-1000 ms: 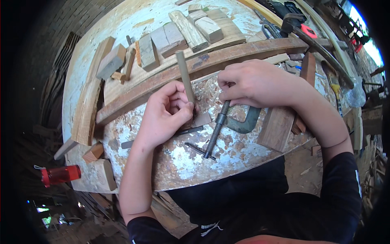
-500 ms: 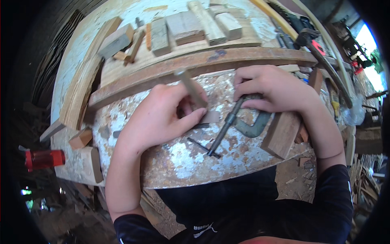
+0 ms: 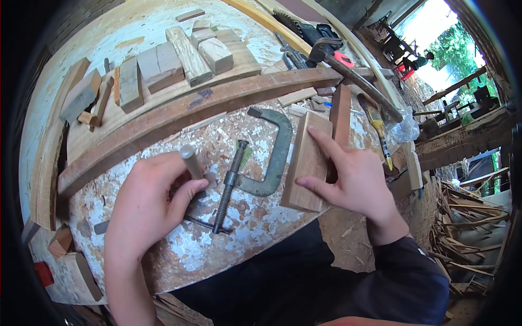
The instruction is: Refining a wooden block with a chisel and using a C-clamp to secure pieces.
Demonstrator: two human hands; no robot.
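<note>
1. Since the earlier frames the right hand [image 3: 348,174] has left the C-clamp [image 3: 261,163] and moved out to the flat wooden board [image 3: 309,160]. The left hand [image 3: 149,204] has stayed on the short grey rod [image 3: 191,160], and the clamp now lies uncovered between the two hands.

2. The left hand's fingers [image 3: 187,195] are curled shut round the rod, thumb against it. The rod stands tilted, its rounded top toward the far edge of the counter [image 3: 163,255] and its lower end hidden in the grip, near the clamp's screw.

3. The C-clamp lies flat near the middle of the counter's chipped, pale front part. Its screw runs lengthwise from near the front edge toward the far edge, leaning slightly right, with the cross-handle at the near end. The green frame curves to the right of the screw, its open mouth toward the far edge.

4. The right hand lies spread and open on the board, index finger along its top and thumb at its near end. It presses rather than grips. The board lies just right of the clamp's frame, its long axis running near to far.

5. To do this well, I judge the board should be held flat under steady pressure while the left hand keeps the rod firm. The paint flakes and shavings could let either one slide.
</note>
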